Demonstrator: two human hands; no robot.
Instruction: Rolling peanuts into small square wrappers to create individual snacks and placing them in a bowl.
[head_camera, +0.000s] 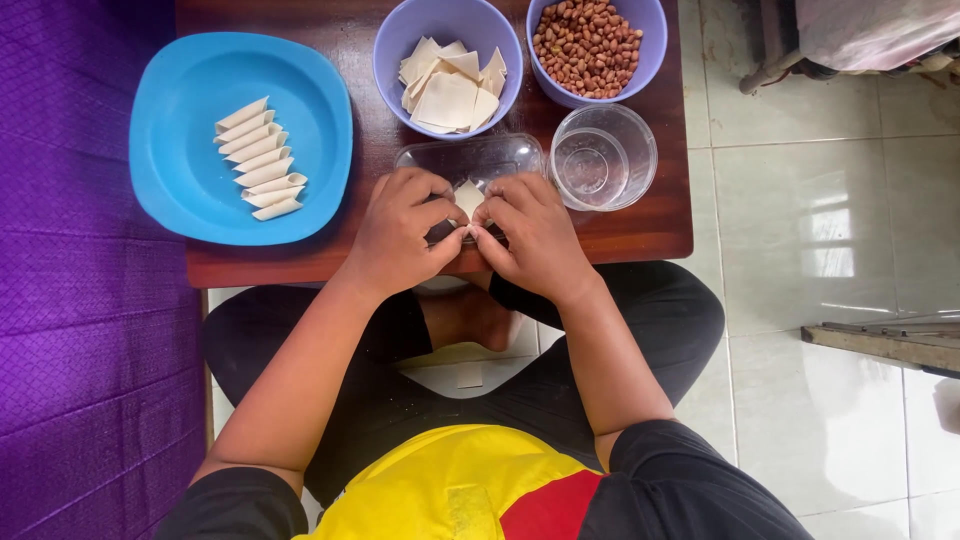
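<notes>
Head view, looking straight down. Person sits cross-legged at a low dark wooden bench.

Both hands meet at the bench's near edge, centre. Left hand and right hand each pinch one small pale dough square between them. Fingers of both hands are curled together and clamped on the wrapper's lower edges; fingertips nearly touch each other. Only the wrapper's top corner shows above the knuckles, the rest is hidden.

Wrapper sits over a clear shallow plastic tray lying on the bench just behind the hands. Can't tell whether the wrapper rests on the tray or is lifted off it.

Around it:
- Blue plate at the bench's left end, overhanging the edge. Holds a row of rolled wrappers, stacked side by side, touching.
- Purple bowl back centre, holding flat wrapper squares in a loose pile.
- Second purple bowl just to its right, full of peanuts.
- Clear plastic cup right of the tray, touching or nearly touching it, near the right hand.

Purple mat on the left, pale tiled floor on the right.
</notes>
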